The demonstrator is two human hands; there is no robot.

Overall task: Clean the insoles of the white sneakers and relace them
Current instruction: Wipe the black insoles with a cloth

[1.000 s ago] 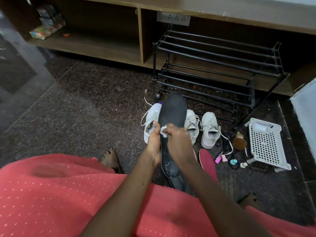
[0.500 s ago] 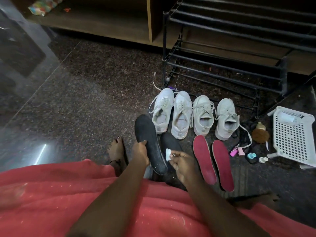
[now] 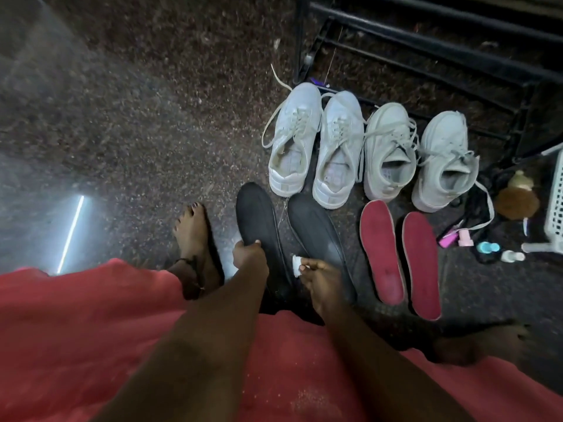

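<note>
**Setting the black insole down beside its pair**

Grips the left black insole (image 3: pixel 259 220) along its left edge with the left hand (image 3: pixel 248 254), fingers curled over the rim. Pinches a small white wad (image 3: pixel 296 261) between thumb and fingertips of the right hand (image 3: pixel 316 275), next to that insole's right edge. Flat, elongated and matte, like the right black insole (image 3: pixel 316 226) alongside it on the speckled dark stone floor (image 3: pixel 137 117).

Compared with half a second earlier: lowered and swung clear of its partner, no longer crossing over it. Same pinch on the wad.

Right of these, two red insoles (image 3: pixel 380 248), smooth-faced with pale rims, parallel and just apart. Beyond all four, in a row, four white sneakers (image 3: pixel 338 147): smooth uppers, laces loose, toes toward a black metal-bar rack (image 3: pixel 426 47). Interiors too dim to tell what lies inside.

At the right edge of view, a white perforated plastic basket (image 3: pixel 556 202), contents cut off. Near it on the floor, a round brown brush (image 3: pixel 516 199) and small pink, blue and white bottles (image 3: pixel 487 247).
</note>
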